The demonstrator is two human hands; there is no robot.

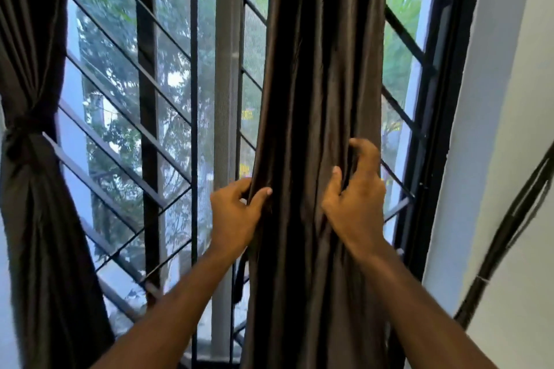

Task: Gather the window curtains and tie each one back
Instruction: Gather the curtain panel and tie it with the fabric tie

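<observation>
Presently both hands on right curtain, which hangs before barred window. Left hand pinches its left edge, thumb in front, fingers behind; right hand has fingers dug into right-side folds. Likely purpose: squeeze cloth into one bundle for tying. Bulk of cloth sits between the two grips. Left curtain already cinched (tie at mid-height).
</observation>
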